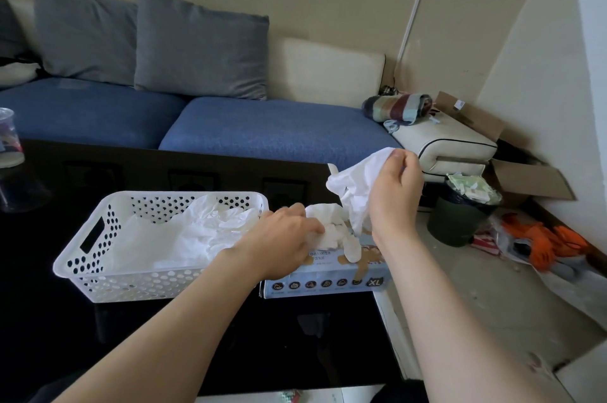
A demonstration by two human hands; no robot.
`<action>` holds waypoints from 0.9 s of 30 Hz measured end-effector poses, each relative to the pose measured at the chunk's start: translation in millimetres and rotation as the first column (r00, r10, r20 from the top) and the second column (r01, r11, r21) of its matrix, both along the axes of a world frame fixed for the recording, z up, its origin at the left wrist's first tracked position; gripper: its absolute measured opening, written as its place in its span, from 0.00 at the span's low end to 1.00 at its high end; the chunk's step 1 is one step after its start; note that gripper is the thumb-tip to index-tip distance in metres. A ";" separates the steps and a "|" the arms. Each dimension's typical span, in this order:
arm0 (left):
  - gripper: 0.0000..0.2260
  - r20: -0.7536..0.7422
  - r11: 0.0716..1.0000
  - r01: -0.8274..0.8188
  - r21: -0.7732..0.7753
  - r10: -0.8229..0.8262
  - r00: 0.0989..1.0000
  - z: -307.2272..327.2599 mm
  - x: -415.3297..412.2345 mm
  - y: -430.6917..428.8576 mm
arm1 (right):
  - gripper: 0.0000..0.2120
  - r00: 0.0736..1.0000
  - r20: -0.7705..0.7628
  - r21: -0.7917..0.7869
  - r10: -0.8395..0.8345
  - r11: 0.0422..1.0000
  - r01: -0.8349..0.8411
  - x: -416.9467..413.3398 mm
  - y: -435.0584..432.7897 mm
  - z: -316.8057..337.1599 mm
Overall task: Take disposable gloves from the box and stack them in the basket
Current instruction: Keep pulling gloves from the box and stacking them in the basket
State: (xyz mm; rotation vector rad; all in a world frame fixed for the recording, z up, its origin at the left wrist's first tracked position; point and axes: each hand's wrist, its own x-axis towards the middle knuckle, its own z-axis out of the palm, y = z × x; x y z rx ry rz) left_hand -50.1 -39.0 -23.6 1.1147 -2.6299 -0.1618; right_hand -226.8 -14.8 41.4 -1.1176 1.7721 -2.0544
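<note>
One glove (356, 182) pinched; box (328, 285) beneath.

basket (98, 258): white perforated plastic, smooth
table (295, 346): black, glossy, reflective
glove box (328, 284): printed cardboard
gloves (358, 179): thin, white, crinkled
sofa seat (272, 126): blue, matt cloth

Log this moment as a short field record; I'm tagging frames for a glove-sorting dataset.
left hand: on the glove box, fingers curled on the glove wad sticking out of its opening
right hand: raised above the glove box, pinching a white glove that hangs down
basket: white, perforated, beside the glove box, holds piled gloves
surface: black table
</note>
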 end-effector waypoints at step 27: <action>0.10 -0.805 0.793 0.212 0.571 0.489 0.337 52.6 70.5 3.2 | 0.24 0.736 0.275 0.382 0.619 0.632 -0.675 68.7 -2.8 7.3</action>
